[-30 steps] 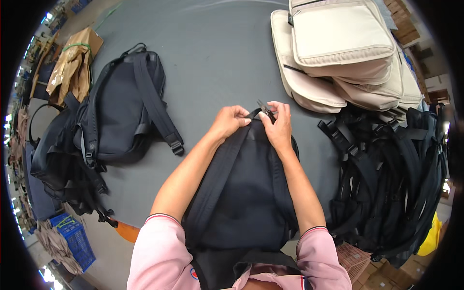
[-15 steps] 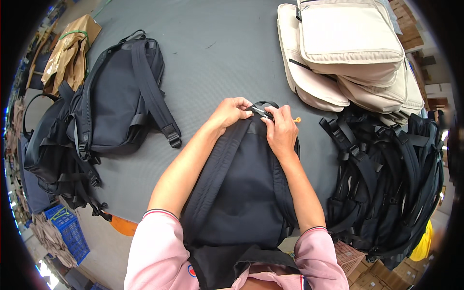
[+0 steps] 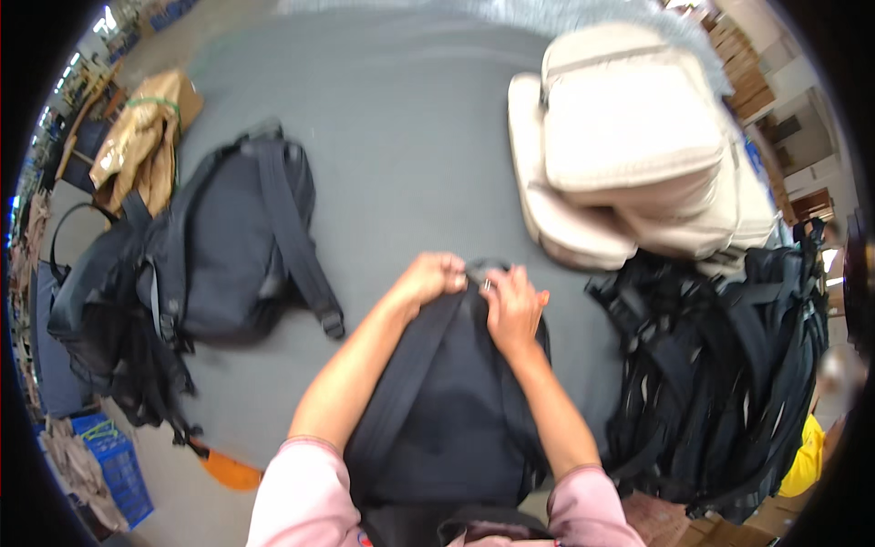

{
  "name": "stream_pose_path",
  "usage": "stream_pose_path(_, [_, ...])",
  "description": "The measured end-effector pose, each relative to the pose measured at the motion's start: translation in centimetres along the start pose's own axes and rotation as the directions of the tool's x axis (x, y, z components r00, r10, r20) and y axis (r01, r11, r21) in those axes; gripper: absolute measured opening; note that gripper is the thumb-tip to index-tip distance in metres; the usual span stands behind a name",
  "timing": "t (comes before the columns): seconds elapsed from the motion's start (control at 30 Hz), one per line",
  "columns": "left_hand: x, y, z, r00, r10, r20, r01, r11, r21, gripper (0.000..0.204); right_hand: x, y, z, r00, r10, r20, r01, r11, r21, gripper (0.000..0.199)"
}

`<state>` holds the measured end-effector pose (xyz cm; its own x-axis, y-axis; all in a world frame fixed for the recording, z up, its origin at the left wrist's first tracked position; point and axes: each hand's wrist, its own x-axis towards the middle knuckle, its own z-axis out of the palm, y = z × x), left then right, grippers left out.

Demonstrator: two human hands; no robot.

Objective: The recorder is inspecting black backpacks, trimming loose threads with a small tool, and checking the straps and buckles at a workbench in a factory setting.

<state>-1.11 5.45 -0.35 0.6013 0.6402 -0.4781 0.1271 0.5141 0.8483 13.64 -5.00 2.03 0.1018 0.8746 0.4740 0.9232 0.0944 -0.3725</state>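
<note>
A black backpack (image 3: 451, 401) lies with its strap side up on the grey table, close against me. At its top edge, beside the carry loop (image 3: 492, 263), my left hand (image 3: 428, 281) pinches the fabric between thumb and fingers. My right hand (image 3: 513, 310) is closed around a small pair of snips; an orange bit (image 3: 544, 297), seemingly its handle, sticks out on the right. Metal shows in the narrow gap between both hands. Motion blur hides exactly where the blades touch.
More black backpacks (image 3: 241, 246) lie at the left, some overhanging the table edge. Beige bags (image 3: 633, 118) are piled at the far right, above a heap of black backpacks (image 3: 720, 374). Brown paper (image 3: 146, 137) stands far left; a blue crate (image 3: 118, 469) sits on the floor.
The view has tilted up, so the table, bags and hands appear lower in the picture. Both hands stay at the backpack's top edge, their grips much the same.
</note>
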Motion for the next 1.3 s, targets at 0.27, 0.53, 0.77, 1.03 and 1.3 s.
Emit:
stream_pose_path(0.27, [-0.4,-1.1,-0.2,0.999,-0.039,0.007,0.040,0.998,-0.047,0.013,-0.4,-1.3,-0.9,0.996,0.086,0.026,-0.087,0.995,0.042,0.021])
stream_pose_path(0.53, [-1.3,-1.9,2.0,0.928,0.300,-0.219,-0.139,0.827,0.545,0.021,2.9,-1.9,-1.6,0.926,0.342,0.158,-0.371,0.899,0.230,0.031])
stream_pose_path(0.77, [-2.7,-4.5,2.2,0.790,0.560,-0.248,-0.345,0.741,0.576,0.020,0.5,-2.3,-1.2,0.878,0.416,0.237,-0.467,0.854,0.229,0.022])
stream_pose_path(1.03, [-2.3,-2.5,0.0,0.934,0.353,-0.054,-0.356,0.933,-0.060,0.028,1.4,-1.4,0.0,0.777,0.524,0.348,-0.629,0.663,0.407,0.024])
stream_pose_path(1.3, [-2.8,-2.0,0.4,0.965,0.242,-0.100,-0.245,0.969,-0.021,0.031,-0.5,-3.3,-3.0,0.910,0.392,0.137,-0.410,0.900,0.149,0.029])
